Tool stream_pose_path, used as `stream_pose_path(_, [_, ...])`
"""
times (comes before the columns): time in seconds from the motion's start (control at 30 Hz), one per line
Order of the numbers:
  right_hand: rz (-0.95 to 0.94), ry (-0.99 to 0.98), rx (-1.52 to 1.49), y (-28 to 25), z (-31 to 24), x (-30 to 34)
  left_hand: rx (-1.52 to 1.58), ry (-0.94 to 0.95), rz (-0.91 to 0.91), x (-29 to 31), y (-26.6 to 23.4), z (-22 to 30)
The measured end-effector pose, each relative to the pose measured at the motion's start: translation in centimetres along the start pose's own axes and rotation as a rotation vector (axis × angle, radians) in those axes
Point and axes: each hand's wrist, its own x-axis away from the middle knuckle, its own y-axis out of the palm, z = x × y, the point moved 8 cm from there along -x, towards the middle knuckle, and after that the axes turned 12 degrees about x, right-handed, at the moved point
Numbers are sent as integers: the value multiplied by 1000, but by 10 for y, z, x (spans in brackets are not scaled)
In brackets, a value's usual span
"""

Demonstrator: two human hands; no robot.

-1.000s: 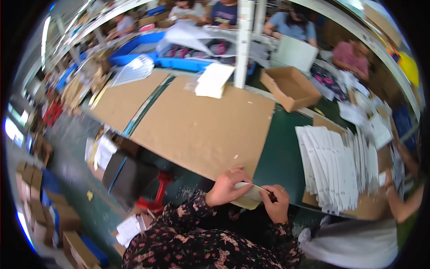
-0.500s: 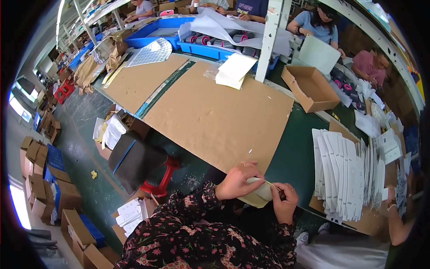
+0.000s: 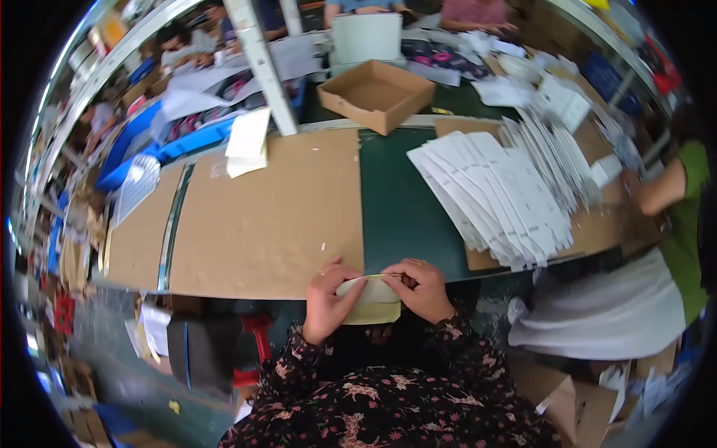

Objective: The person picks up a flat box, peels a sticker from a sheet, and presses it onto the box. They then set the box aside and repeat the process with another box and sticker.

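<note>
A small pale yellow sheet of paper (image 3: 377, 312), with a greyish-white upper part, spans my two hands just off the table's near edge. My left hand (image 3: 327, 297) grips its left side, thumb lying across the front. At the upper right edge, my right hand (image 3: 423, 288) pinches the sheet between thumb and fingers. Whether it is one sheet or several cannot be made out. Beyond my hands a brown cardboard sheet (image 3: 269, 213) covers the left part of the green tabletop (image 3: 392, 205). On it, near the back, lies a stack of cream-white paper (image 3: 248, 143).
Flat white cartons (image 3: 493, 198) lie fanned on the right. An open cardboard box (image 3: 388, 119) stands at the back, right of a white post (image 3: 263, 67). A blue tray (image 3: 196, 146) holds dark parts. A co-worker's arm (image 3: 661, 194) reaches in from the right. A dark-seated stool (image 3: 202, 355) stands lower left.
The view has swung to the right, bringing the white cartons and the co-worker further in. My hands still hold the paper, now level with each other and more squarely before me.
</note>
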Motion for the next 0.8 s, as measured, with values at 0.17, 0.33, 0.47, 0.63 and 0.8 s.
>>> stream_pose_path(0.17, [-19,117,-198,-11,15,3,64,-80,1,-3,10,1])
stream_pose_path(0.33, [-21,275,-441,8,29,4,288,-429,56,20,-24,-20])
stream_pose_path(0.47, [34,383,-439,-19,45,15,456,-414,251,1,-50,-8])
stream_pose_path(0.63, [60,312,-423,-9,38,9,664,-281,604,16,-118,-21])
stream_pose_path(0.8, [48,347,-382,-11,38,11,723,-332,761,18,-150,-50])
